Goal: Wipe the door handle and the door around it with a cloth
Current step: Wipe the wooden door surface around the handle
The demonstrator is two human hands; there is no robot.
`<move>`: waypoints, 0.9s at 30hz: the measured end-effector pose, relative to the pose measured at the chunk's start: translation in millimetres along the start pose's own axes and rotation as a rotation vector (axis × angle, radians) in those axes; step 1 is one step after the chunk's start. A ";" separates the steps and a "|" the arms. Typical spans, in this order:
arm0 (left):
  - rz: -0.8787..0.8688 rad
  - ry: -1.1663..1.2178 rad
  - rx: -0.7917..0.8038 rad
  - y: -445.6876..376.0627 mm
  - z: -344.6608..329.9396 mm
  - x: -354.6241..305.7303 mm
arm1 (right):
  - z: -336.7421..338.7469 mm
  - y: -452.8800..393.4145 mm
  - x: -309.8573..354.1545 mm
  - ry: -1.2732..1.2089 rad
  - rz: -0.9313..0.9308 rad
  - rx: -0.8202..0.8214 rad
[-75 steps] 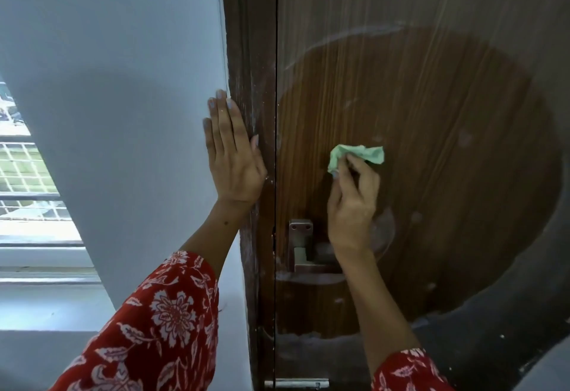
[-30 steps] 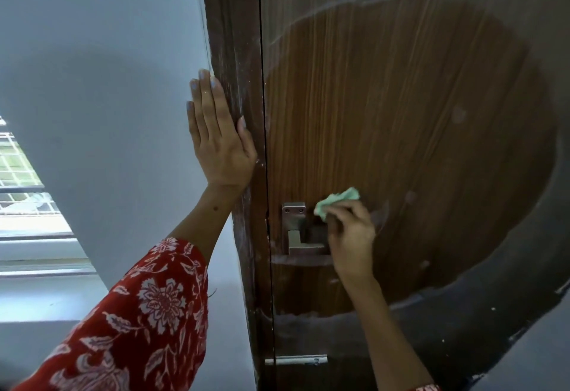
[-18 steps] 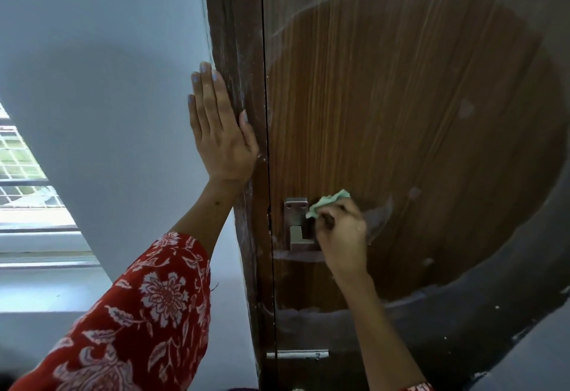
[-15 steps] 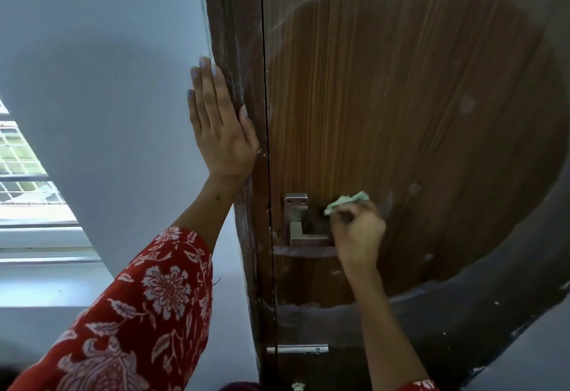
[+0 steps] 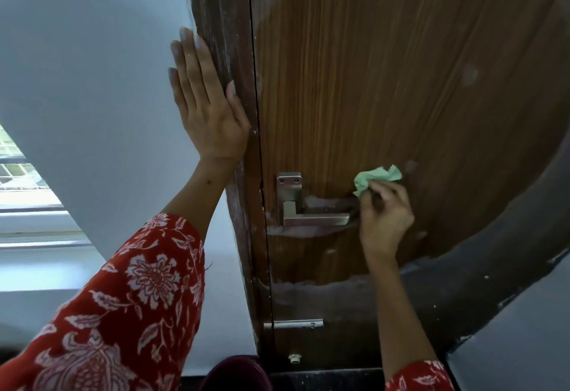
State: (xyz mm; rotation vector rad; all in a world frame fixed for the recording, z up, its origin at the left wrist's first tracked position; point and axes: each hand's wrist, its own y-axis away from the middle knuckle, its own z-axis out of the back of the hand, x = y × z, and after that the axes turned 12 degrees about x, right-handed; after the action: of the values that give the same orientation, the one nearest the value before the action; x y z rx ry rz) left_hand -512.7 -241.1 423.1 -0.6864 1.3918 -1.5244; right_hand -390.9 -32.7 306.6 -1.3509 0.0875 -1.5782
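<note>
A brown wood-grain door (image 5: 385, 82) fills the right half of the view. Its square metal lever handle (image 5: 311, 216) sticks out to the right from a plate near the door's left edge. My right hand (image 5: 384, 218) is shut on a crumpled green cloth (image 5: 374, 179), pressed to the door just right of the lever's free end. My left hand (image 5: 206, 103) lies flat, fingers up, against the white wall (image 5: 92, 66) and the door frame (image 5: 228, 51).
A small metal latch plate (image 5: 296, 323) sits low on the door. A dark dusty band (image 5: 462, 282) curves across the lower door. A barred window (image 5: 18, 171) is at the far left. Red floral sleeves cover both forearms.
My right hand with the cloth came down from above the handle, rubbed across the lever near its plate, then slid right past the lever's free end. The left hand stayed on the wall.
</note>
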 end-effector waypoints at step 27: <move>-0.004 -0.019 -0.045 2.7 -6.1 3.9 | 11.7 -9.8 -20.7 -0.048 -0.184 -0.260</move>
State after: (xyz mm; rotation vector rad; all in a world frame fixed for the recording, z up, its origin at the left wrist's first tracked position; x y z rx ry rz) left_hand -518.9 -241.7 418.6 -0.7298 1.4145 -1.4901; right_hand -390.8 -7.2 302.5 -1.6372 0.1464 -1.7311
